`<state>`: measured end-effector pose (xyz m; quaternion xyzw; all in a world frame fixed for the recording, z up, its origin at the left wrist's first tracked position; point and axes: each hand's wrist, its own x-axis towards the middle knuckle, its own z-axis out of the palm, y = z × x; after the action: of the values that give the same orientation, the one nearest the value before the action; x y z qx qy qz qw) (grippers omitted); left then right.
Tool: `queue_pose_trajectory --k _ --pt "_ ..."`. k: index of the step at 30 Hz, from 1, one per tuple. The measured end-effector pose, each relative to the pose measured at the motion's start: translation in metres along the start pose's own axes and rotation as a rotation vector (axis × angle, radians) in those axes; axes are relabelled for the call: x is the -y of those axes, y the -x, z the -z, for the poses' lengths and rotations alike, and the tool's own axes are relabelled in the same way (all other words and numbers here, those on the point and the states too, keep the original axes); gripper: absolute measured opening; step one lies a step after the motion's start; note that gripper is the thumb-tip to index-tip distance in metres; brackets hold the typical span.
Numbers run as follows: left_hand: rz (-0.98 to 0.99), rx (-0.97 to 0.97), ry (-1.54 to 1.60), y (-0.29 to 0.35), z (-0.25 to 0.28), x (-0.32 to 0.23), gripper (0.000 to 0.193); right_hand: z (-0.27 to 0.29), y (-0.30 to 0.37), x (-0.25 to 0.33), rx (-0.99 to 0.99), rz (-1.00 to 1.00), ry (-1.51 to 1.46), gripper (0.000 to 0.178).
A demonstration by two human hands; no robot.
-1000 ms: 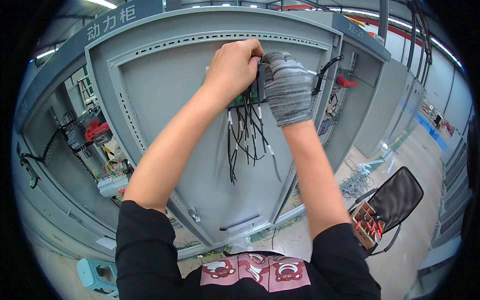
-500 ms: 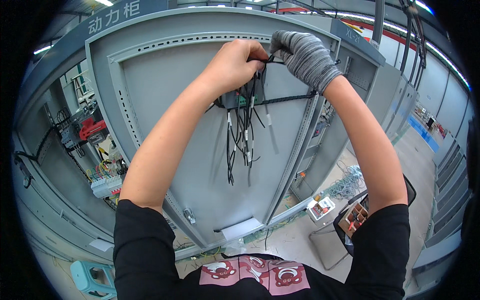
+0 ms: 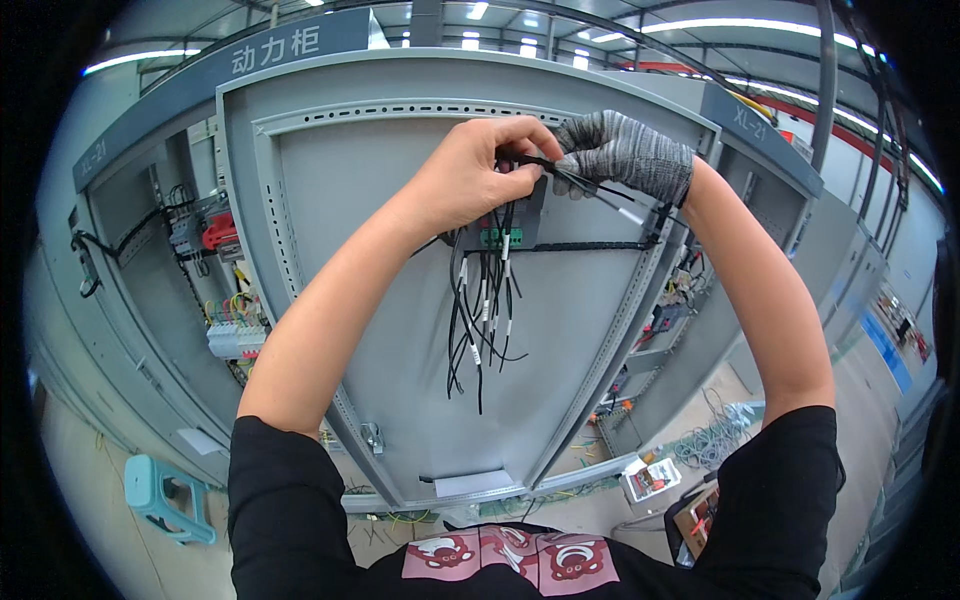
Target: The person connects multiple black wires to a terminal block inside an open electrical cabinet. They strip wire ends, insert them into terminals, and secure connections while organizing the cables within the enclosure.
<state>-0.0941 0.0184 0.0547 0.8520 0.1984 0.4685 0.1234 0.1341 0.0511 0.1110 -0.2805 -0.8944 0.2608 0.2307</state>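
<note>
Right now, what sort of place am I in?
Probably an electrical cabinet assembly workshop: black wires hang before a grey metal panel, white wired components sit in an open cabinet on the left, and strip lights run overhead.

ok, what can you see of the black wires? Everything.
The black wires are thin, look plastic-coated, some with white sleeves. One group hangs loose before the grey panel, past a green terminal block, ends free, a few curling. Others run bunched between the bare left hand and gloved right hand, which both grip them, tips fanning out to the right.
</note>
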Motion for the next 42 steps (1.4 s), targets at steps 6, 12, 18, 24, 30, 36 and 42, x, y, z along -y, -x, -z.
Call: queue_pose_trajectory --k 6,12,18,24,30,36,42 --pt "-0.021 -0.085 -0.134 -0.009 -0.01 -0.006 0.016 -0.004 0.018 -0.034 0.06 0.079 -0.385 0.034" --pt "0.045 -0.157 -0.319 -0.015 -0.018 -0.009 0.016 -0.019 0.039 -0.058 0.007 0.149 -0.385 0.04" --pt "0.032 -0.241 -0.351 -0.018 -0.024 0.001 0.015 -0.091 0.009 -0.05 -0.54 0.157 -0.887 0.031" --pt "-0.002 -0.359 -0.436 -0.021 -0.033 0.006 0.014 -0.122 -0.026 -0.042 -0.992 0.271 -0.833 0.014" --pt "-0.114 -0.301 -0.608 -0.022 -0.033 0.004 0.012 -0.115 -0.009 -0.044 -1.426 0.272 0.734 0.007" --pt "-0.03 -0.206 -0.564 -0.02 -0.028 0.01 0.013 -0.079 0.005 -0.023 -1.078 0.233 0.976 0.014" --pt "0.04 -0.11 -0.385 -0.022 -0.02 0.005 0.015 -0.021 0.012 -0.017 -0.362 -0.204 -0.002 0.027"
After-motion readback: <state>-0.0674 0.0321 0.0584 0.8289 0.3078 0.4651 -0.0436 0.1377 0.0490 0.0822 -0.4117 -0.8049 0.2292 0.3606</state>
